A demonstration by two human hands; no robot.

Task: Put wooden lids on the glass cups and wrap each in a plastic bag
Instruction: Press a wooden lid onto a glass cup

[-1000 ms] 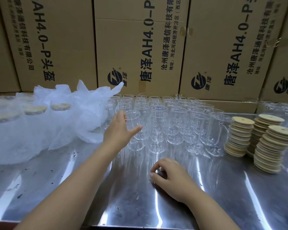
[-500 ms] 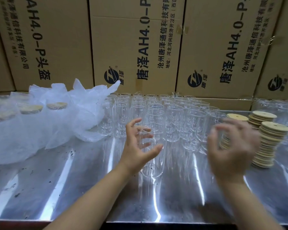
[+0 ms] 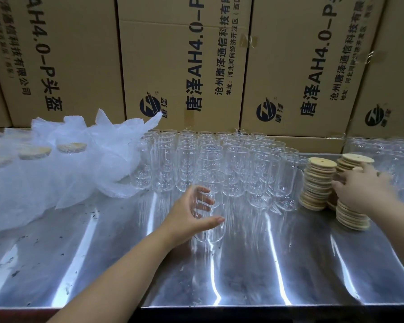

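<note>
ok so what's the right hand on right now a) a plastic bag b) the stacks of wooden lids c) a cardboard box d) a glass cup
b: the right hand is on the stacks of wooden lids, though blur hides whether it has gripped one. The left hand is the one that grips a glass cup.

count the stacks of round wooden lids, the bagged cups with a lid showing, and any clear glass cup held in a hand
stacks of round wooden lids: 3
plastic-bagged cups with a wooden lid showing: 3
clear glass cup gripped by the left hand: 1
total: 7
</note>
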